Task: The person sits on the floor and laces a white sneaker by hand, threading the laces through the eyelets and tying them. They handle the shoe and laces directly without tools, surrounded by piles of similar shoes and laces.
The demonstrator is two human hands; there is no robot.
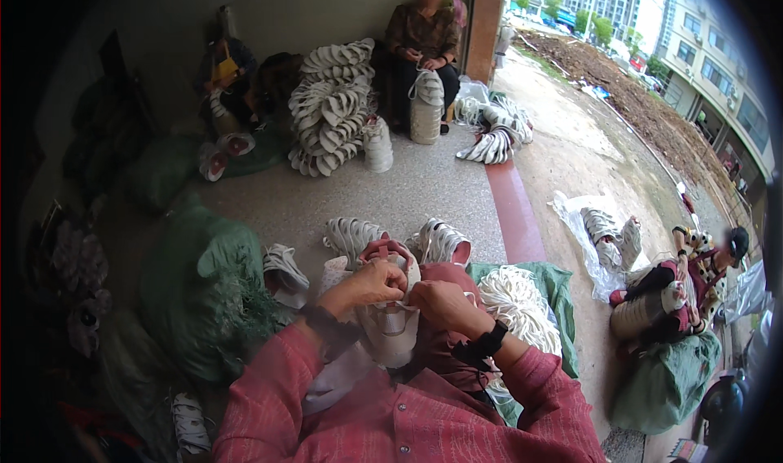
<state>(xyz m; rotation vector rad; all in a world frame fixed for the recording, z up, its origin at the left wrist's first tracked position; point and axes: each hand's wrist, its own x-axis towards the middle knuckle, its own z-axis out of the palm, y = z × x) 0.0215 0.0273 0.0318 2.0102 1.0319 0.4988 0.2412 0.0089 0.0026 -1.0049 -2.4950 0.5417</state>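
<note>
A cream shoe upper (390, 332) with a reddish-pink lining stands in front of me between my legs. Both my hands are at its lacing area. My left hand (377, 284) bends over its left side with the fingers pinched together. On the other side my right hand (444, 304) is also closed, fingertips close to the upper's edge. What either pinch holds is too small to make out. Just beyond lie laced white shoe uppers, one to the left (355, 239) and one to the right (444, 241). A heap of white shoelaces (518, 304) lies right of my knee.
Green sacks (208, 288) bulge at my left. A tall pile of shoe uppers (333, 108) stands by the back wall. Seated people work at the back left, at the back (424, 47) and at the right (701, 284). More uppers lie on plastic (599, 227).
</note>
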